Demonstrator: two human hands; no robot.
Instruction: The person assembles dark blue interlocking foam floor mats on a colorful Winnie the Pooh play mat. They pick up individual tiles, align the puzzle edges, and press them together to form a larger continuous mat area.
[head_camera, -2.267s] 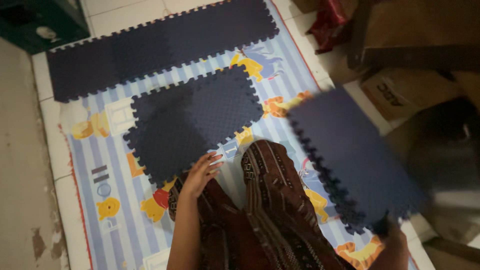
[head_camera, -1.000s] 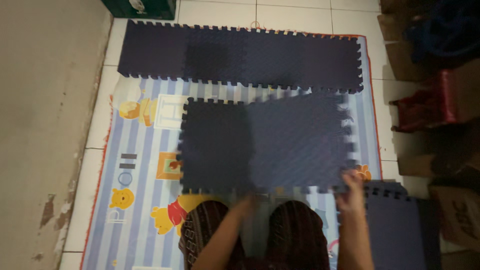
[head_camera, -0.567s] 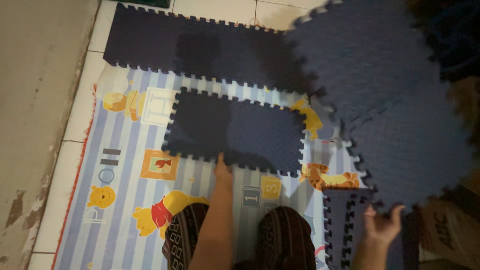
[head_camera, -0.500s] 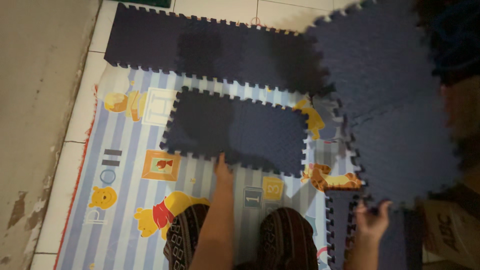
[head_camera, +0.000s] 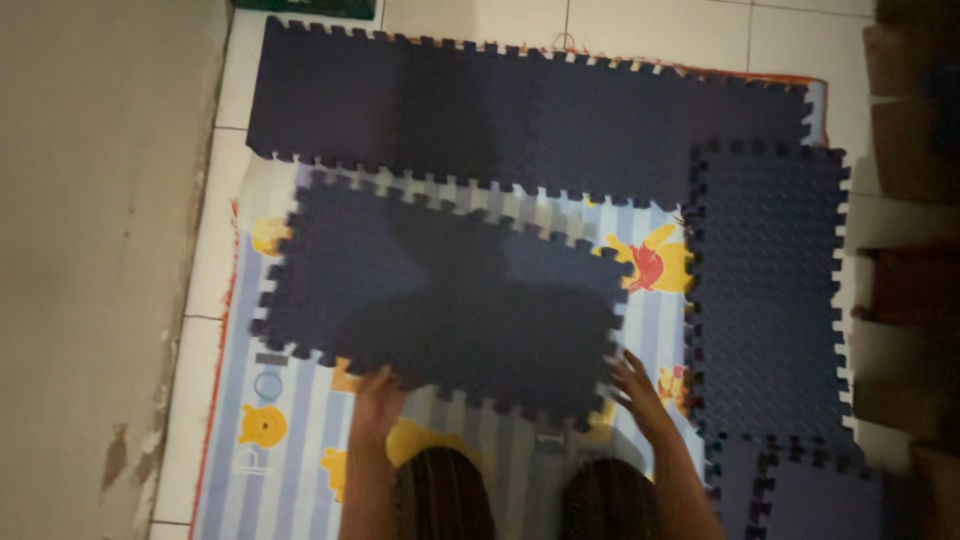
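Right hand (head_camera: 637, 392), fingers spread, has let go of the dark blue interlocking foam tile (head_camera: 765, 300), now flat; left hand (head_camera: 378, 392) presses open on the double foam piece (head_camera: 440, 300).

- The foam mat piece (head_camera: 440, 300) under both hands is dark navy blue, with a fine embossed texture and toothed, puzzle-cut edges.
- The long foam strip (head_camera: 530, 110) at the top is the same navy.
- The right foam piece (head_camera: 770, 290) is navy with a faint diamond-plate pattern.
- The play mat (head_camera: 300, 420) beneath has pale blue and white stripes, yellow-and-red cartoon bear figures and an orange-red border.
- The floor tiles (head_camera: 650, 25) are off-white.
- The trousers (head_camera: 440, 495) are dark with thin reddish stripes.
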